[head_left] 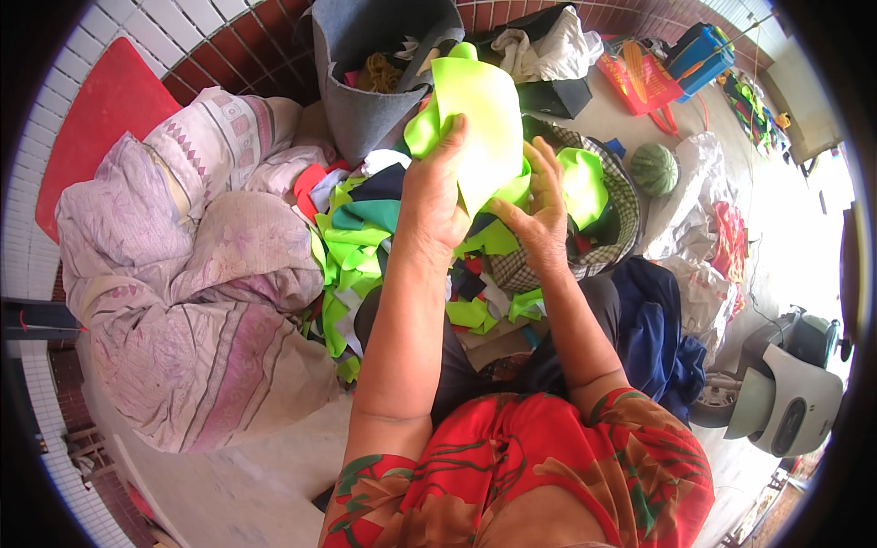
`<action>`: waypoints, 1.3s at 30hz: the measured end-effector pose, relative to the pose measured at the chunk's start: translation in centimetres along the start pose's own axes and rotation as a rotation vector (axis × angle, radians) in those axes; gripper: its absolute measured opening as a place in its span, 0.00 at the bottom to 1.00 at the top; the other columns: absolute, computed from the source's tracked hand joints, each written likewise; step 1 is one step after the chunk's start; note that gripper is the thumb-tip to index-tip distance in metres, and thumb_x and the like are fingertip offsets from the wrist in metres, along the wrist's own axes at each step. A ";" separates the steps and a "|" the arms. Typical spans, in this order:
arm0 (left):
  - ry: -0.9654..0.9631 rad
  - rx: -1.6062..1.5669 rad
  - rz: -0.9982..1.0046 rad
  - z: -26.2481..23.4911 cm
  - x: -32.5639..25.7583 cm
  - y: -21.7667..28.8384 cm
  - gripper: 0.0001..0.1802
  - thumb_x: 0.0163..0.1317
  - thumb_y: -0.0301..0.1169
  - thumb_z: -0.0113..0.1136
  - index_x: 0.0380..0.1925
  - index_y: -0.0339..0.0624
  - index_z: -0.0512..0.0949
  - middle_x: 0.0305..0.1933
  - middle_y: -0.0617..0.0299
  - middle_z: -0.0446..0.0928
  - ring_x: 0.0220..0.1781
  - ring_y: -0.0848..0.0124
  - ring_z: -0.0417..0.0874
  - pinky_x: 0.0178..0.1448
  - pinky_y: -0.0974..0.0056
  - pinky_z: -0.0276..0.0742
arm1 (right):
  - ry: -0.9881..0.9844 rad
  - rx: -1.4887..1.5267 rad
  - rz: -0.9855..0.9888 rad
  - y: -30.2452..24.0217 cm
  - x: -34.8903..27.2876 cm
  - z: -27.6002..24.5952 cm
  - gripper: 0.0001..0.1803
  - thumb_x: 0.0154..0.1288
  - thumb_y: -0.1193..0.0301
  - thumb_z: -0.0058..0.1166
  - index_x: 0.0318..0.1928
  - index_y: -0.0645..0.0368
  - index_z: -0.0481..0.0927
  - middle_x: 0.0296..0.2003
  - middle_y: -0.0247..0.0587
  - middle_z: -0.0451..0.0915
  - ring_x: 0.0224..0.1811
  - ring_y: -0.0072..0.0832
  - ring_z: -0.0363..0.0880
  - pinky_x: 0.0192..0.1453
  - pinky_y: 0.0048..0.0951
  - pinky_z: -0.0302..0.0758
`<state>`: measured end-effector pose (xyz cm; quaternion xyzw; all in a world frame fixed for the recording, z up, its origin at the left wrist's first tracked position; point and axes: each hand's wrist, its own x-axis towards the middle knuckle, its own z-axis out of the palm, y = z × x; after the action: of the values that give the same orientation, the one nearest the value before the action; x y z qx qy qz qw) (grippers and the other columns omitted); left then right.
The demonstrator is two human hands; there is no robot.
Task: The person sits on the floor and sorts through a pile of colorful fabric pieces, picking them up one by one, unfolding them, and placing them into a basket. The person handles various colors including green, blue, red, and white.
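Large bundle of patterned cloth (210, 274): placed at the left, pale with purplish bands, loosely heaped. Grey bin (365, 114): set at the top, soft-sided, partly filled. Checked bag (628, 215): placed behind the right hand, with bright scraps held inside. Scrap pile (352, 237): spread between bundle and bag, made up of lime, teal, navy, red and white pieces. Navy cloth (653, 320): draped beside the right forearm. Red bag (639, 82): placed at the upper right. Lime cloth (480, 114): held up above the scraps, in front of the grey bin. Watermelon (654, 170): placed just beside the checked bag. Left hand (437, 187): closed on the lime cloth, thumb laid over its face. Right hand (537, 215): curved at the cloth's lower right, fingers parted; whether any cloth is pinched there cannot be told.
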<state>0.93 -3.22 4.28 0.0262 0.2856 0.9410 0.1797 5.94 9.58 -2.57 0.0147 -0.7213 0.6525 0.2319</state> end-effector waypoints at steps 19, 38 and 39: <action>-0.129 0.578 0.027 1.3 -0.5 -1.8 0.35 0.63 0.54 0.52 0.58 0.36 0.66 0.55 0.59 0.70 0.55 0.72 0.69 0.58 0.68 0.64 | -0.056 0.462 0.157 -1.9 -1.3 2.1 0.40 0.67 0.49 0.39 0.68 0.65 0.51 0.66 0.47 0.56 0.69 0.33 0.53 0.70 0.32 0.49; -0.083 0.051 0.089 1.2 -0.2 1.3 0.34 0.64 0.53 0.50 0.57 0.32 0.66 0.57 0.54 0.71 0.59 0.64 0.71 0.64 0.58 0.64 | 0.127 1.067 0.430 -2.4 -0.9 -1.9 0.25 0.70 0.57 0.41 0.59 0.61 0.66 0.51 0.45 0.74 0.52 0.35 0.74 0.56 0.40 0.73; -0.079 0.046 0.119 1.1 -0.3 1.6 0.33 0.64 0.52 0.50 0.57 0.33 0.66 0.57 0.54 0.71 0.59 0.64 0.71 0.64 0.57 0.64 | 0.095 1.146 0.372 -2.7 -0.9 -1.8 0.28 0.70 0.55 0.39 0.62 0.61 0.62 0.54 0.49 0.71 0.55 0.41 0.72 0.59 0.46 0.71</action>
<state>0.84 -3.98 6.12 0.0844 0.2976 0.9415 0.1338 8.18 10.62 -0.29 -0.0180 -0.2342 0.9668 0.1010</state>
